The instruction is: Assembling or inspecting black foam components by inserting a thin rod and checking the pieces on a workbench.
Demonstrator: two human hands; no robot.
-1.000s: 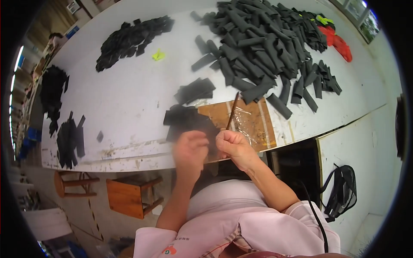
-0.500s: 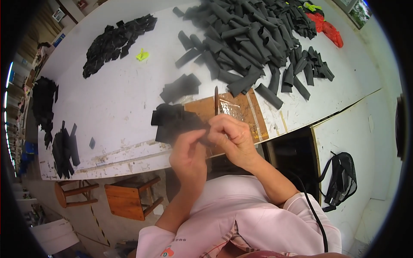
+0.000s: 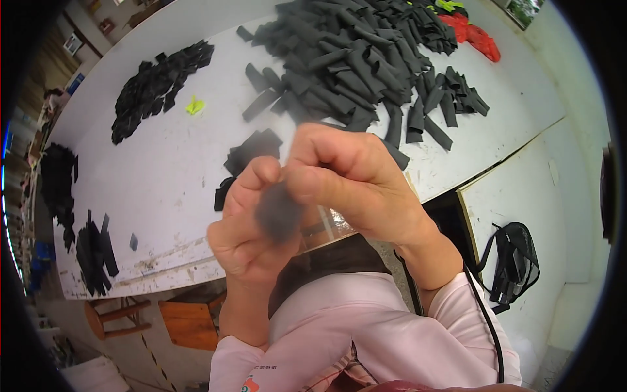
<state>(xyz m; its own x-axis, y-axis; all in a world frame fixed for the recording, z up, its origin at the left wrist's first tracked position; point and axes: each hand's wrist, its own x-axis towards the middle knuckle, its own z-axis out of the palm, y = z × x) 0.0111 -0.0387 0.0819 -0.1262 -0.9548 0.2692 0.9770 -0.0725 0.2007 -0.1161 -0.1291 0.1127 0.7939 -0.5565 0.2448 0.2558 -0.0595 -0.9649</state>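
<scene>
Black cloth piece point(image 3: 279, 214) is up between 2 hands near the bench point(image 3: 173, 170) edge. Left hand point(image 3: 245, 225) has its fingers curled round it, right hand point(image 3: 356, 179) pinches the top. Visible bit slants down-left, kinda roundish and dark, too blurry to call the full long axis.

Fairly bright, even light covers the white table point(image 3: 186, 153). Daylight shows through a window point(image 3: 524, 10) at far right; strip lights point(image 3: 6, 209) glow along the left. The dark piece point(image 3: 279, 212) blurs, edges bow, and black rings the view.
</scene>
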